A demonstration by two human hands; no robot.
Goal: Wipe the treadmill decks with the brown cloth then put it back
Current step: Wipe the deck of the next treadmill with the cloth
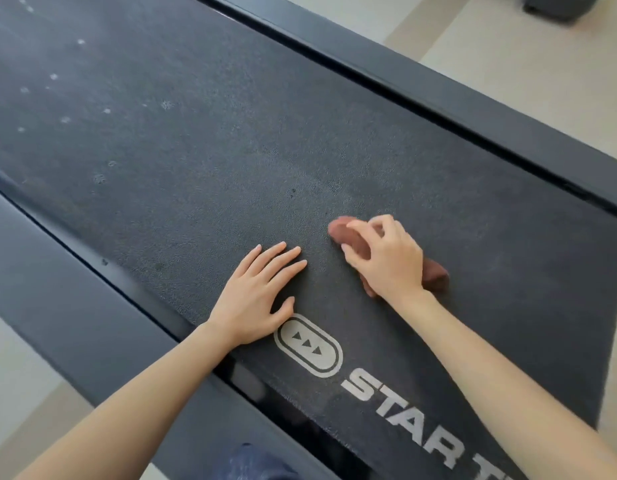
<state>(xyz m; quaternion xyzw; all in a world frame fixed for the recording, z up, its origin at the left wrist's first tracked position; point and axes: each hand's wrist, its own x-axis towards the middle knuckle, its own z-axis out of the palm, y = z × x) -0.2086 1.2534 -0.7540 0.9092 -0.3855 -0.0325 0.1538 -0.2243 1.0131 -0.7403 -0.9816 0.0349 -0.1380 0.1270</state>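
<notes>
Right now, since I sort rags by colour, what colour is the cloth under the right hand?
The cloth is reddish brown; head view shows it.

One cam, head-worn, looking fwd and down, close over the treadmill deck (196,150). Deck runs diagonally, top left to bottom right, filling most of the frame. Forearms (144,393) cross the bottom edge; left hand (255,292) and right hand (386,258), on the brown cloth (340,232), sit low-centre. Floor (507,64) shows at top right.
</notes>
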